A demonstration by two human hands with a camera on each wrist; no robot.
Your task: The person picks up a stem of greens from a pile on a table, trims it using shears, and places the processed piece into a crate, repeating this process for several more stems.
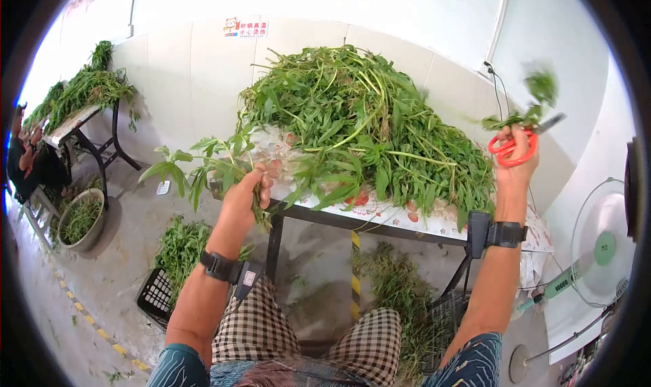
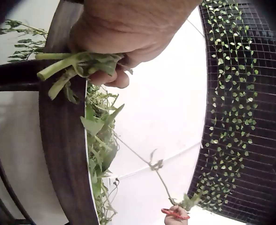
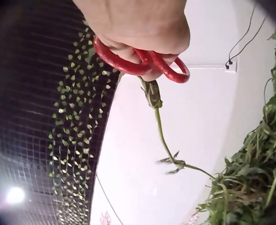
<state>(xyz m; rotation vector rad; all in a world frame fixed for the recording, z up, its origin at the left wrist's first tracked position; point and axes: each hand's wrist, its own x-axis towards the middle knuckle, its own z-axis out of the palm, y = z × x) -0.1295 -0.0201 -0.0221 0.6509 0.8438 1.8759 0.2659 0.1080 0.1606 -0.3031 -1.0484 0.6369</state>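
My left hand (image 1: 239, 200) grips a small bunch of leafy green stems (image 1: 178, 173) over the table's front left edge. Cut stem ends (image 2: 53, 69) poke out below its fist in the left wrist view. Up at the right, my right hand (image 1: 519, 162) holds red-handled scissors (image 3: 121, 64), its fingers through the loops and the blades angled away. A leafy stem (image 3: 160, 131) hangs from the same hand, its top blurred in the head view. Between the hands, a large heap of leafy green plants (image 1: 332, 109) covers much of the table.
The table (image 1: 312, 210) has a patterned cover. Black crates (image 1: 154, 293) with greens stand on the floor at left and beneath the table. A fan (image 1: 603, 248) is at right. Far left, a person (image 1: 27, 156) sits by another plant-laden table and a round tub (image 1: 95, 231).
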